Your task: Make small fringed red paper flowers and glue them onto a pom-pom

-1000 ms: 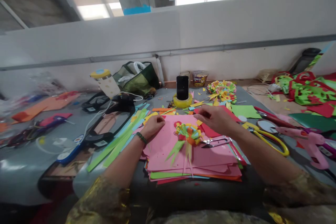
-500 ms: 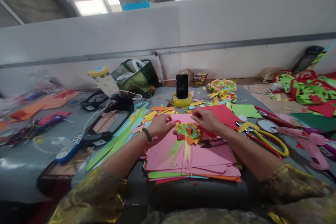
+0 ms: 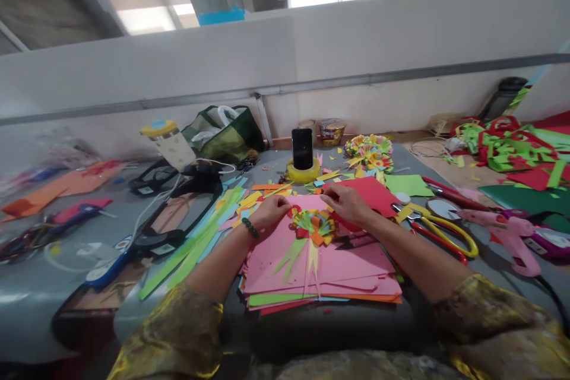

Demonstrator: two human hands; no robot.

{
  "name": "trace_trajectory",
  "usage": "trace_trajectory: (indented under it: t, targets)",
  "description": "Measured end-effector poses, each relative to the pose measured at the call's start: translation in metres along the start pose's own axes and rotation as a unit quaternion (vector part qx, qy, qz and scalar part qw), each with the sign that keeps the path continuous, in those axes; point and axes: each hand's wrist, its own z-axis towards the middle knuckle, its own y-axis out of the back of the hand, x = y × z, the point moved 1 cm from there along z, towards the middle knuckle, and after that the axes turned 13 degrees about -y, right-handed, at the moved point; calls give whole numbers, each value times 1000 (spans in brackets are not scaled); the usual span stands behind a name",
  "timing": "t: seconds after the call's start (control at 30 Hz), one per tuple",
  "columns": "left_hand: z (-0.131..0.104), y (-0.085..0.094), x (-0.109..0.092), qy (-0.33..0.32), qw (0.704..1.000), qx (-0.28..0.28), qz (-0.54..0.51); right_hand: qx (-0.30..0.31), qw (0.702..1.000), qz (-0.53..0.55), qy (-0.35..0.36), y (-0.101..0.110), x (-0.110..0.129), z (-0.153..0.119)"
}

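Note:
My left hand (image 3: pixel 271 211) is closed in a pinch at the upper left of a paper flower (image 3: pixel 315 227) in yellow, green, orange and red. A small red fringed paper piece (image 3: pixel 294 211) shows at its fingertips. My right hand (image 3: pixel 346 203) is also pinched, above the flower's right side; whatever lies between its fingers is hidden. Green and yellow paper tails (image 3: pixel 290 256) hang from the flower toward me. It rests on a stack of pink sheets (image 3: pixel 351 266) with other colours beneath. Dark-tipped scissors (image 3: pixel 351 241) lie under my right wrist.
Paper strips (image 3: pixel 196 243) lie left; red paper (image 3: pixel 371 193), yellow-handled pliers (image 3: pixel 449 236) and a pink glue gun (image 3: pixel 507 231) lie right. A phone (image 3: pixel 302 148) stands in a yellow tape roll (image 3: pixel 303 172). Behind are finished paper flowers (image 3: pixel 369 151); a cup lamp (image 3: pixel 168 145) stands left.
The view has shifted slightly to the right. My left fingers have drawn together, and the red fringed piece now shows beside them. My right hand remains pinched near the flower.

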Motion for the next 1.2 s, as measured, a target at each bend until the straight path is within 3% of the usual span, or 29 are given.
trace_trajectory:
  t: [0.23, 0.37, 0.47, 0.57, 0.63, 0.73, 0.9, 1.2]
  targets:
    - [-6, 22, -5, -57, 991, -113, -32, -16, 997, 75, 17, 2, 11, 2]
    - [-18, 26, -17, -104, 985, -129, -56, 23, 990, 138, 20, -1, 29, 5]
    - [-25, 20, -27, -144, 980, -112, -84, 58, 977, 203, 11, -8, 41, 4]
    - [-28, 15, -33, -155, 979, -86, -102, 56, 967, 249, -16, -12, 43, 0]
    - [-28, 13, -32, -145, 981, -68, -106, 66, 964, 255, -41, -10, 40, -1]
    - [-25, 11, -26, -105, 988, -39, -103, 130, 956, 249, -83, -6, 34, -2]
    - [-22, -2, -19, -44, 996, 23, -74, 194, 961, 158, -116, -10, 26, -7]
    - [-24, -10, -22, -39, 997, 59, -36, 153, 983, -40, -97, -13, 32, -15]
